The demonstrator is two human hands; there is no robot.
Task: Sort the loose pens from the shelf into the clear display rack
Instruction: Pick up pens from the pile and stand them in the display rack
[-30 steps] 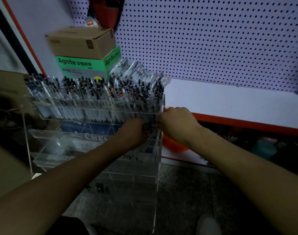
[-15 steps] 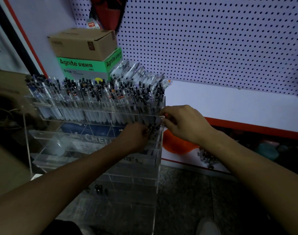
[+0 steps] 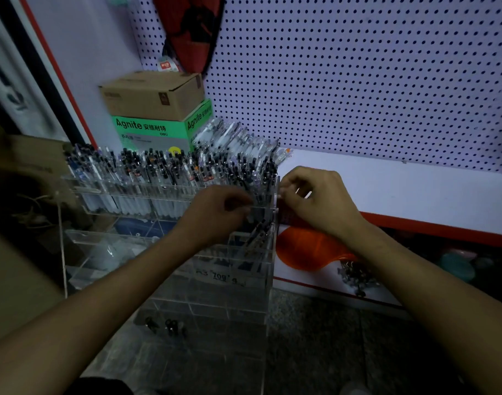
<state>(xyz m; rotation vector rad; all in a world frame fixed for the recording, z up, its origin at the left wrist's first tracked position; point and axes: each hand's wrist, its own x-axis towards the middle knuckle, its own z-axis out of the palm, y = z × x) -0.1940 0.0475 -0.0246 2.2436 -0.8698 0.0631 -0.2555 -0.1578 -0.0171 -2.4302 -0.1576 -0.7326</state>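
The clear display rack (image 3: 170, 283) stands on the floor against the shelf, its top tier packed with upright pens (image 3: 164, 169). A few dark pens (image 3: 258, 236) lean in the right compartment of the second tier. My left hand (image 3: 215, 215) has curled fingers, its fingertips at the top tier's front rim just above those pens; anything it pinches is hidden. My right hand (image 3: 318, 201) pinches the rack's upper right corner with curled fingers. Loose packed pens (image 3: 238, 138) lie on the white shelf (image 3: 400, 189) behind the rack.
A brown carton (image 3: 152, 95) sits on a green box (image 3: 158, 129) at the shelf's left end, under a pegboard wall (image 3: 358, 67). Below the shelf's red edge are an orange shape (image 3: 309, 249) and a bunch of clips (image 3: 355, 276). Small dark items (image 3: 170, 326) lie low in the rack.
My left hand has risen from the second tier to the top tier's front rim. My right hand moved up and right to the rack's upper corner. The camera tilted upward.
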